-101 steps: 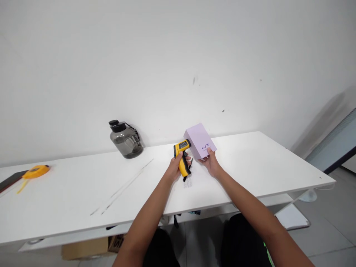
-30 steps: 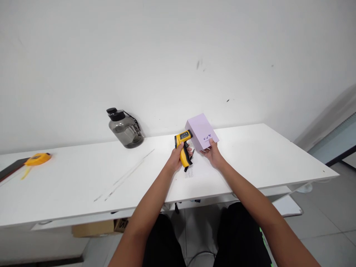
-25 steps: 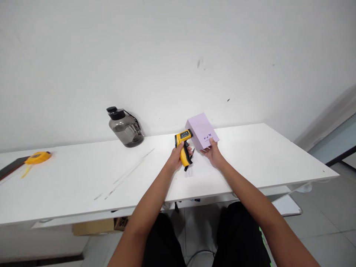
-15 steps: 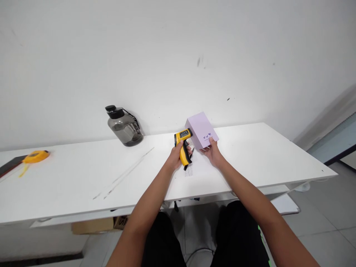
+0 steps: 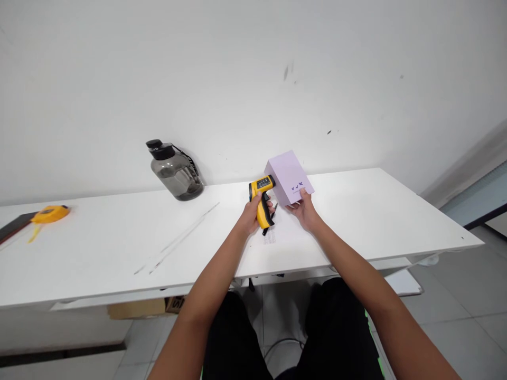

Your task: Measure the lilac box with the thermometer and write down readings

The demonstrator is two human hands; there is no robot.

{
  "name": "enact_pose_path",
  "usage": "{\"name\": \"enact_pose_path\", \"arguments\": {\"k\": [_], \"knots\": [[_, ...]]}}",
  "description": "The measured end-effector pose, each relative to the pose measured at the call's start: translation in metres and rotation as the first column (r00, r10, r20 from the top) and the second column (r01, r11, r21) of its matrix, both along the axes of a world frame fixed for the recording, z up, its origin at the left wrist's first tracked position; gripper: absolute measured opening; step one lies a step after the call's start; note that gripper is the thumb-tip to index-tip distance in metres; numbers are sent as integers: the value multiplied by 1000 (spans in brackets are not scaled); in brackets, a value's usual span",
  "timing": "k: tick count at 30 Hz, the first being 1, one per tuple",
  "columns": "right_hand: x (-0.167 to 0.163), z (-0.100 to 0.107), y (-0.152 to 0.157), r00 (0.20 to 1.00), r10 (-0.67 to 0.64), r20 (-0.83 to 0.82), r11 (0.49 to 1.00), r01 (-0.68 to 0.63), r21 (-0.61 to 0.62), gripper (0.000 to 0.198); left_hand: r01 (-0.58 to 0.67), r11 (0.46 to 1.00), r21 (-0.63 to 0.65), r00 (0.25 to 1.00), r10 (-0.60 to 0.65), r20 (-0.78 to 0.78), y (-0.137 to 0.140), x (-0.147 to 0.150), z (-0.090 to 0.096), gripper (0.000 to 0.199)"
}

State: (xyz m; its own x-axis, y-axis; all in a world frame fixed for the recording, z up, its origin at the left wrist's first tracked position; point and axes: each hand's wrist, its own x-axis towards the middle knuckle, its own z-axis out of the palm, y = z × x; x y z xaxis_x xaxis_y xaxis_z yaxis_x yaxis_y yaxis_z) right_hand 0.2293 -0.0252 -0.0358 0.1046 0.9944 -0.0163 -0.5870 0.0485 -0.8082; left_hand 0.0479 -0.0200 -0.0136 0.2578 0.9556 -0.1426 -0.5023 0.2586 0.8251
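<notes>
White wall [image 5: 253, 79] behind; long white worktop [image 5: 99, 237] along it. Clock read from mid-view.

Nine o'clock, far out: yellow tape measure [image 5: 50, 214] by a dark strip [image 5: 16, 227]; contact unclear. A shade past nine, closer in: grey see-through bottle [image 5: 178, 171], near the wall.

Six o'clock, close to centre: left hand [image 5: 250, 214], fingers wrapped round the handle of a yellow thermometer gun [image 5: 262, 211], nose toward two or three o'clock. Five o'clock: black pen [image 5: 265, 231], partly hidden by the handle.

Between two and three o'clock: lilac box [image 5: 291, 177], tilted, just past the nose; touching or not, cannot tell. Three to four: right hand [image 5: 306, 211], thumb on the printed face, other fingers under the near edge.

Risks, as I judge them: box gripped at one end only, so a slipping thumb could let it tip; a nudge from the nose could shove it; a dropped wrist could knock the pen.
</notes>
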Motion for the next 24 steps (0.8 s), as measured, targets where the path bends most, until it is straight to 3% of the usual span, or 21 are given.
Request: {"name": "enact_pose_path", "arguments": {"k": [6,14,24], "knots": [[1,-2,1,1000,0,-7,1000,0,0,69,1,1000,30,1000,-2,26,3,1,-5,41],[1,-1,0,1000,1,-7,1000,-1,-3,66,-14,1000,-5,999,14,-29,-6,4,9,38],[0,1,-1,1000,11,-5,1000,-11,7,70,1,1000,6,1000,-1,-16,-2,2,3,39]]}}
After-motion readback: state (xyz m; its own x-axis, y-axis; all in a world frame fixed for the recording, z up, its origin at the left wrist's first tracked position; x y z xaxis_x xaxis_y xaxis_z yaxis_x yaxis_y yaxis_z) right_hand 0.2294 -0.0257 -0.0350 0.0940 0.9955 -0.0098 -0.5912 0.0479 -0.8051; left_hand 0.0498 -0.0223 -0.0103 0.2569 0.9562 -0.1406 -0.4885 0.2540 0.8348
